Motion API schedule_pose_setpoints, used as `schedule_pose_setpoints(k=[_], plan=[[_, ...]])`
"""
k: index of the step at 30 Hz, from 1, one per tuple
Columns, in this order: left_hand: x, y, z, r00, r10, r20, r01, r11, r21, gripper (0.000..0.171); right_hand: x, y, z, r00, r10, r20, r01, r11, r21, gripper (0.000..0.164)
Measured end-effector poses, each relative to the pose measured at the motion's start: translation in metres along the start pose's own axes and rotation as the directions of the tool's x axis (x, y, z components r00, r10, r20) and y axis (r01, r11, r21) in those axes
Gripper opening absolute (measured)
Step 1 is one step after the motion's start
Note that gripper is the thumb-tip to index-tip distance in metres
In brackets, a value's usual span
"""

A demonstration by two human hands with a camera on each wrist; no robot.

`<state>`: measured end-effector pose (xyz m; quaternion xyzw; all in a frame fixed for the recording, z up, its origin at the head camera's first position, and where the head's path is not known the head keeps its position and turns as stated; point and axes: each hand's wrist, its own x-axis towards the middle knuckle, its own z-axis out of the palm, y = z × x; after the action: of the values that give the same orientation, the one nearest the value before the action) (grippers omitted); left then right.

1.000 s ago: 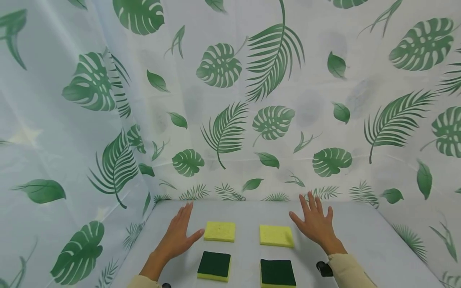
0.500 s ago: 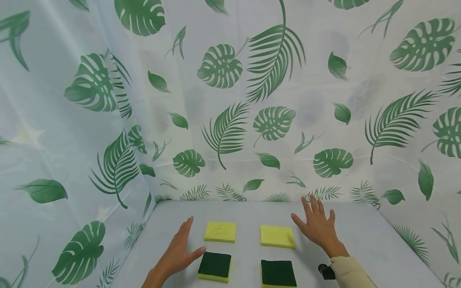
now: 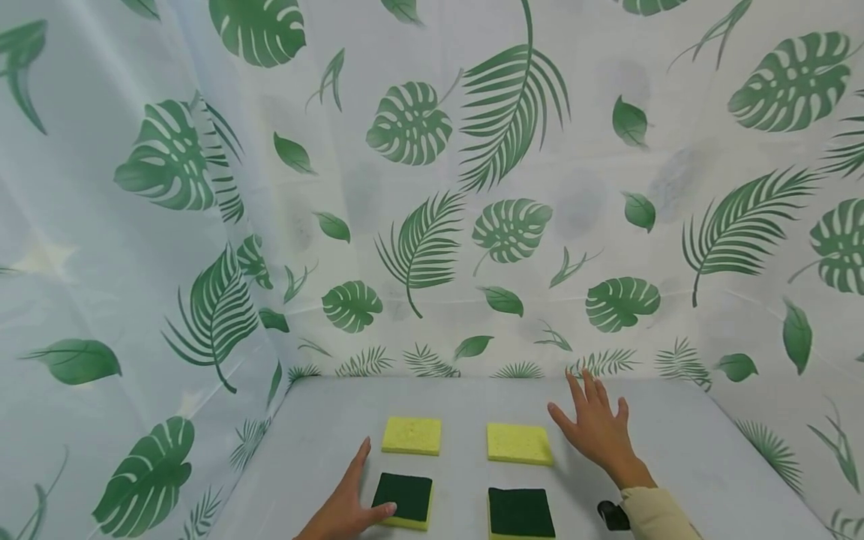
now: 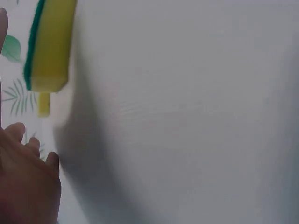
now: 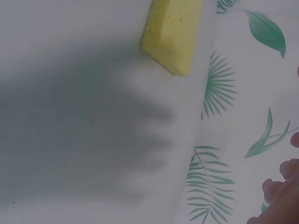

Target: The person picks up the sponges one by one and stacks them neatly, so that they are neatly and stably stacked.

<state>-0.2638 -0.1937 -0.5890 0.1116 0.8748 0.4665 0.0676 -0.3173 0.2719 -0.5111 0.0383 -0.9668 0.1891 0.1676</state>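
Two sponges lie dark-green side up in the near row: a left one [image 3: 403, 493] and a right one [image 3: 520, 512]. Behind them lie two yellow-side-up sponges, far left [image 3: 412, 435] and far right [image 3: 518, 443]. My left hand [image 3: 344, 504] is at the near left sponge, thumb overlapping its front edge and fingers extended along its left; contact cannot be told. In the left wrist view a green-and-yellow sponge [image 4: 52, 46] appears apart from the curved fingers. My right hand [image 3: 597, 429], fingers spread, hovers right of the far right sponge, holding nothing; its shadow falls near a yellow sponge [image 5: 173, 35].
The sponges lie on a white tabletop [image 3: 459, 405]. A white sheet with green leaf prints [image 3: 432, 330] hangs behind the table and along its sides. A small black object [image 3: 613, 515] sits at the right sleeve [image 3: 658, 514].
My left hand has come down and toward me, from beside the far left sponge to the near left one. The right hand has barely shifted. No sponge has moved.
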Motion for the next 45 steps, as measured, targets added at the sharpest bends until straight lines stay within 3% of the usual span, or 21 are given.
schedule_pose_setpoints(k=[5,13,18,22,31,38,45], plan=[[0.000,-0.014,0.008,1.000,0.026,-0.001,-0.026,1.000,0.005,0.119,-0.001,-0.001,0.003,1.000,0.000,0.014,-0.001,1.000,0.011,0.082],[0.006,-0.024,0.013,0.997,-0.032,0.075,0.024,0.994,0.107,0.126,-0.002,0.003,0.007,0.999,0.018,0.051,-0.019,1.000,0.019,0.086],[0.005,-0.026,0.012,0.994,-0.010,0.106,-0.004,0.992,0.126,0.115,-0.002,0.002,0.010,0.997,0.027,0.072,-0.029,0.999,0.027,0.086],[0.005,-0.027,0.012,0.994,0.018,0.108,-0.033,0.990,0.137,0.106,-0.002,0.003,0.014,0.996,0.038,0.082,-0.040,0.999,0.021,0.086],[0.004,-0.028,0.011,0.997,0.020,0.078,-0.031,0.989,0.147,0.100,-0.006,0.004,0.022,0.993,0.063,0.101,-0.069,0.996,0.048,0.084],[0.002,-0.027,0.013,0.998,0.025,0.063,-0.033,0.990,0.134,0.100,-0.009,0.003,0.024,0.988,0.049,0.144,-0.075,0.981,0.181,0.084],[0.004,-0.030,0.013,0.997,0.053,0.054,-0.060,0.988,0.141,0.099,-0.015,0.001,0.024,0.957,0.107,0.270,-0.186,0.940,0.285,0.093]])
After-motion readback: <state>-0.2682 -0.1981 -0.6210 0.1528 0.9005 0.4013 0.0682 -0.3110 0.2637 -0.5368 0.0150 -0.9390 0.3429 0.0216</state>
